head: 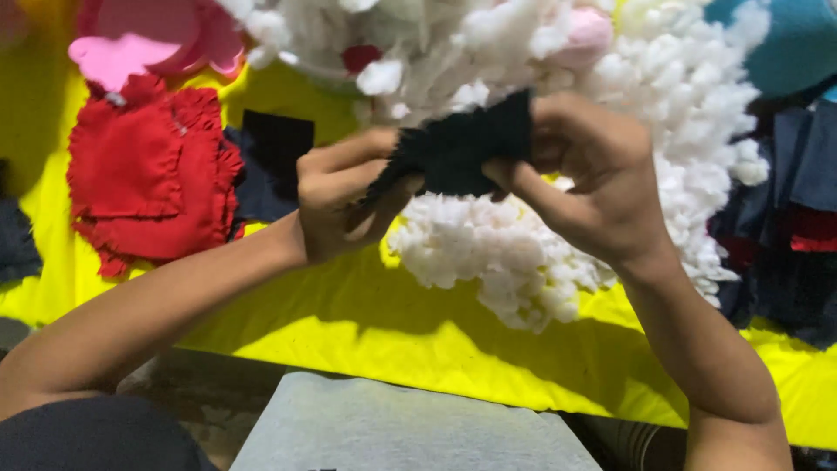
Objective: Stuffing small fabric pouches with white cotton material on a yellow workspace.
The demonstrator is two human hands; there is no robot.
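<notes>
Nearest the camera, a grey fabric-covered surface sits at bottom centre, with a dark cloth edge at lower left under the left forearm. Both bare forearms rise from the lower corners toward mid-frame. Beyond them a bright yellow sheet spreads across the work area; what it lies on is hidden. Left hand is clenched, fingers curled, thumb and forefinger pinching the left end of a small dark fabric piece with frayed edges. Right hand grips the right end of the same piece, fingers folded over its top edge, thumb pressed on the front. The piece is held up in the air between the two hands, above the sheet, roughly centre-frame and in front of the stuffing. Directly behind and below the hands, a large heap of white fluffy stuffing lies on the sheet and runs up to the top edge. To the left, a stack of red fabric pieces with fringed edges lies flat; just right of it, dark fabric squares. Farther back at upper left, pink cut-out shapes. A pink soft lump sits in the stuffing near the top. Far right, a pile of dark blue and red cloth, with a teal object above it, blurred.
</notes>
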